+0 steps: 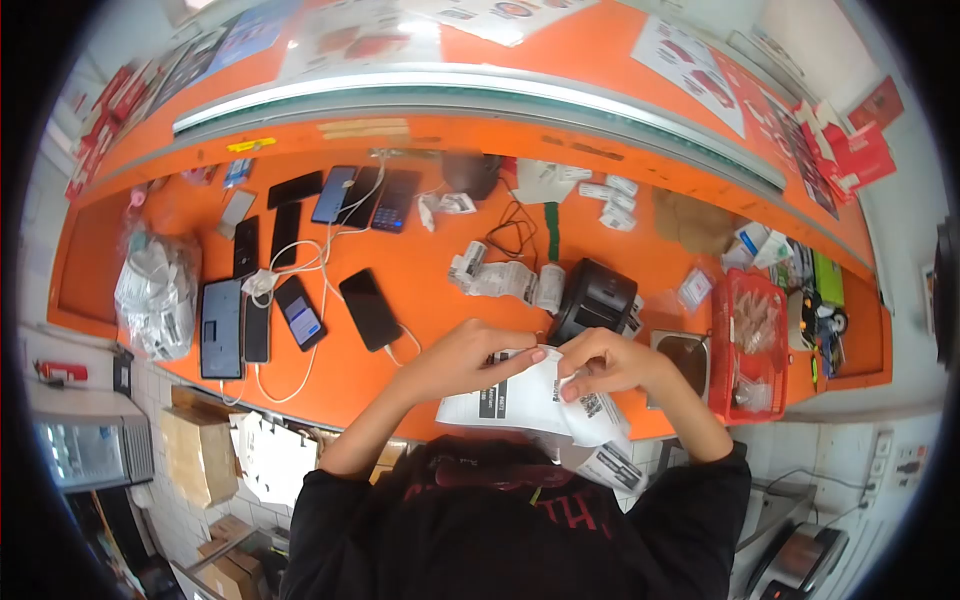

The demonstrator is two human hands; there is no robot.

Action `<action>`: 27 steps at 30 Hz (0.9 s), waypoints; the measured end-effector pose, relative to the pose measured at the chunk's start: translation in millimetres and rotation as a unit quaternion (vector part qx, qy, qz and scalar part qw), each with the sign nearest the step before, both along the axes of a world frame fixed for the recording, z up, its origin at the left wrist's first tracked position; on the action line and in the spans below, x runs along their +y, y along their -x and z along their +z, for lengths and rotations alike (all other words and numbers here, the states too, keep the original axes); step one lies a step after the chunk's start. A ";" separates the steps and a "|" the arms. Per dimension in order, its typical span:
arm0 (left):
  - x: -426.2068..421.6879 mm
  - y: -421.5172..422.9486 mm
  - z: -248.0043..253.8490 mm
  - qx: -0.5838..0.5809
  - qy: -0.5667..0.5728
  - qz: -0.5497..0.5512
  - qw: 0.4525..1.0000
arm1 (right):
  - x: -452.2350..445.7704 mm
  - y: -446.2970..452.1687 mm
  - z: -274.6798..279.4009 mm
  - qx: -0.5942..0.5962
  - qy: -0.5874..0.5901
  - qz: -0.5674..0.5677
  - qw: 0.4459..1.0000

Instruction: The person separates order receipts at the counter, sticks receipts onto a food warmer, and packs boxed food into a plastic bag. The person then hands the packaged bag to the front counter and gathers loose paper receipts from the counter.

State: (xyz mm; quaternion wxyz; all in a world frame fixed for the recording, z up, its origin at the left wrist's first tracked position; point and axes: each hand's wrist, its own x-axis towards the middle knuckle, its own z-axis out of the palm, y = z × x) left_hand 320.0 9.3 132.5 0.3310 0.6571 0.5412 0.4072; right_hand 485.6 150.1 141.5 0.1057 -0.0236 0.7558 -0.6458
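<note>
A strip of white printed labels (540, 398), with dark text blocks and a square code, hangs between my hands at the front edge of the orange counter. My left hand (470, 358) grips its upper left part, thumb lying along the top edge. With bent fingers, my right hand (603, 362) pinches the strip's upper right part. The strip's lower end (608, 466) dangles in front of my dark shirt. Just beyond the hands sits a black label printer (595, 300). A curled strip of printed paper (500, 279) lies left of the printer.
Several phones (370, 308) and a tablet (221, 328) lie on the left with white charging cables (322, 262). A stuffed plastic bag (157, 295) stands at far left. On the right are a metal tray (682, 360) and a red basket (730, 385). A raised shelf (480, 92) spans the back.
</note>
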 end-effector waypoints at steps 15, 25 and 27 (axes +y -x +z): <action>-10.9 12.6 -49.6 -0.307 0.123 0.156 0.931 | -19.8 -31.2 31.8 0.237 0.045 -0.094 0.966; 1.7 -8.2 -22.2 -0.142 0.035 0.149 0.978 | 21.8 -9.2 8.5 -0.032 -0.149 -0.388 0.909; -13.2 -0.6 -20.1 -0.142 0.079 0.092 0.982 | 59.5 -34.8 17.5 0.026 -0.120 -0.488 0.864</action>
